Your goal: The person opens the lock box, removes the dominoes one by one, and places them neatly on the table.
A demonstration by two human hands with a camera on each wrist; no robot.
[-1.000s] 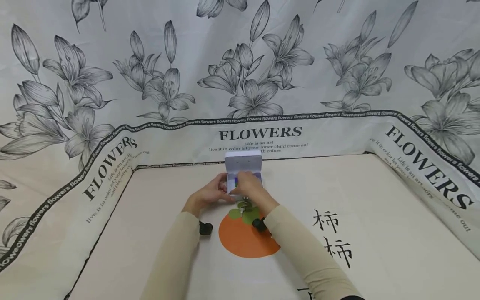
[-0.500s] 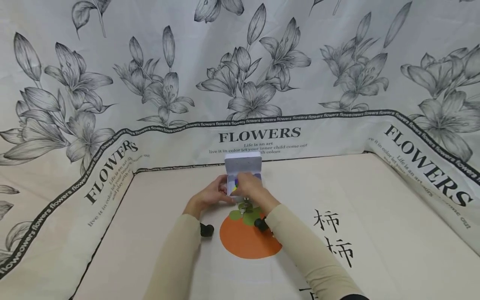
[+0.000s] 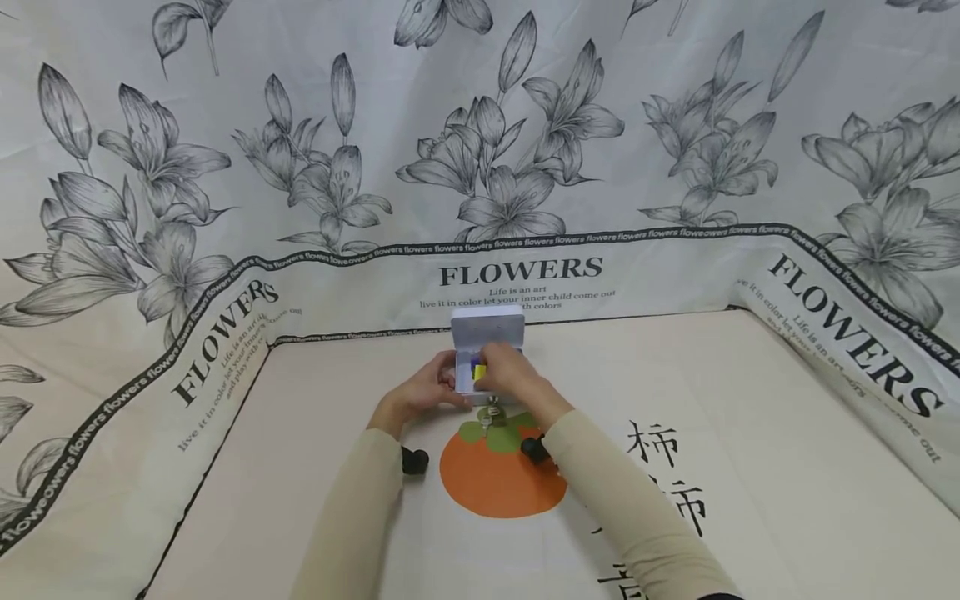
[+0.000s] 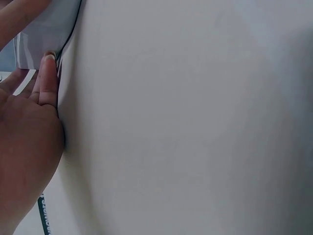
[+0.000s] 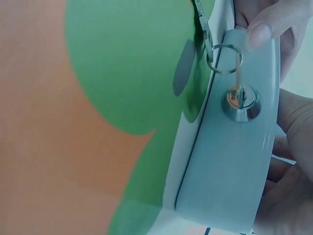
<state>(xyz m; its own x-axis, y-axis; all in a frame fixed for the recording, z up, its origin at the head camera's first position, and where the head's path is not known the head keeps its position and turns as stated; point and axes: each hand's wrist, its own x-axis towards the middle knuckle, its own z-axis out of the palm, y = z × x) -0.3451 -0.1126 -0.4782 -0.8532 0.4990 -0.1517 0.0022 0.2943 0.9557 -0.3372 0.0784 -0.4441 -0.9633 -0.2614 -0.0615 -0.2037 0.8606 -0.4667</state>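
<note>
A small pale lockbox (image 3: 487,327) stands with its lid raised near the back of the table. My left hand (image 3: 423,388) holds it by its left side, the thumb on the front face in the right wrist view. In the left wrist view, fingertips touch the box wall (image 4: 36,46). My right hand (image 3: 512,373) reaches into the box, fingers bent round a small thing with yellow and blue parts (image 3: 480,372), mostly hidden. On the front, a key (image 5: 238,78) sits in the round lock (image 5: 243,104), with a key ring (image 5: 225,58) hanging from it.
The tablecloth (image 3: 330,367) bears a printed orange persimmon (image 3: 498,487) with green leaves, and black characters to the right. Behind the box rises a floral curtain (image 3: 517,250). Black wrist cameras (image 3: 415,461) sit below both hands.
The small thing in my right hand has turned or shifted: green and purple showed before, then yellow. The right hand has moved slightly right. The left hand stays on the box.
</note>
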